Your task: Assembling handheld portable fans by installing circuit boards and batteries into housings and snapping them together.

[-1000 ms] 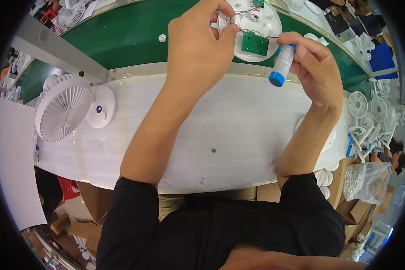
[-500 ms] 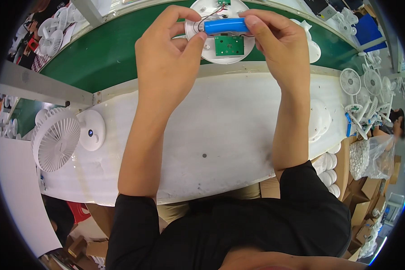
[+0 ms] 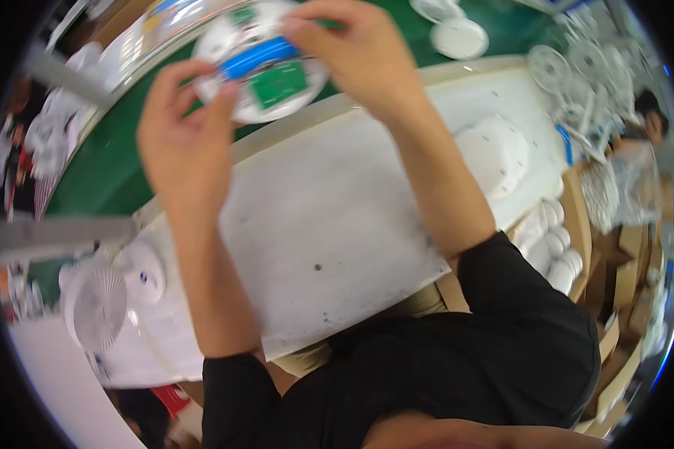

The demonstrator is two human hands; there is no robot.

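My left hand [image 3: 183,142] and my right hand [image 3: 359,52] hold a round white fan base [image 3: 236,105] up above the green conveyor belt [image 3: 105,172]. A blue cylindrical battery [image 3: 258,57] lies across the open base, next to a green circuit board [image 3: 279,84]. My left fingers pinch the battery's left end and the base's rim. My right fingers press on the battery's right end. The picture is blurred by head motion.
A white worktable [image 3: 337,224] lies under my arms. A small white fan [image 3: 97,307] with a round base lies at its left end. White round parts [image 3: 494,150] and stacked discs [image 3: 558,254] sit at the right. More small fans [image 3: 569,67] stand far right, near another person [image 3: 648,120].
The view has swung and tilted, so the table now runs slanted. The battery, held separately in my right hand a second ago, now lies in the base with both hands on it.
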